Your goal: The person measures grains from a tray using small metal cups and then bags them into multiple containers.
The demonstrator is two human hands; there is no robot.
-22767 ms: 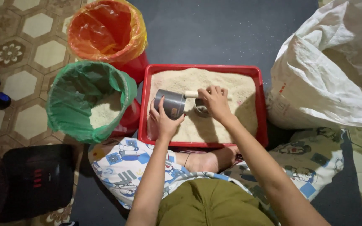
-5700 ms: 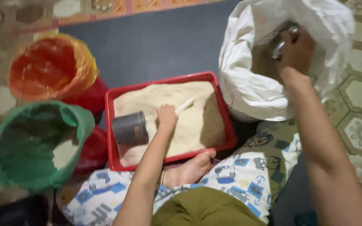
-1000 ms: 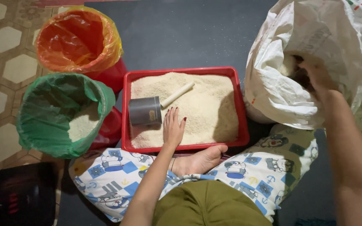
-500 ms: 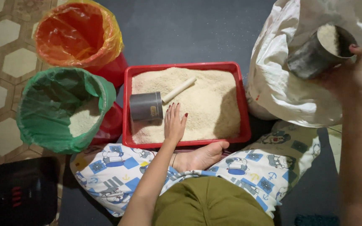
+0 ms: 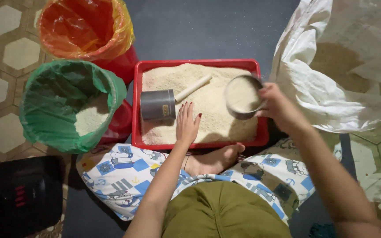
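Observation:
My right hand grips a round metal can full of pale grain, held above the right side of the red tray. The tray holds a bed of the same grain. My left hand rests flat on the grain near the tray's front edge, fingers together, holding nothing. Just beyond its fingertips lies a grey metal scoop with a wooden handle, on its side in the grain.
A large white sack stands open at the right. At the left, a green-lined bucket holds some grain and an orange-lined bucket stands behind it. A black scale sits at the lower left. My legs are folded below the tray.
My right hand has come out of the white sack with the can full of grain and swung left over the tray. My left hand has stayed on the grain.

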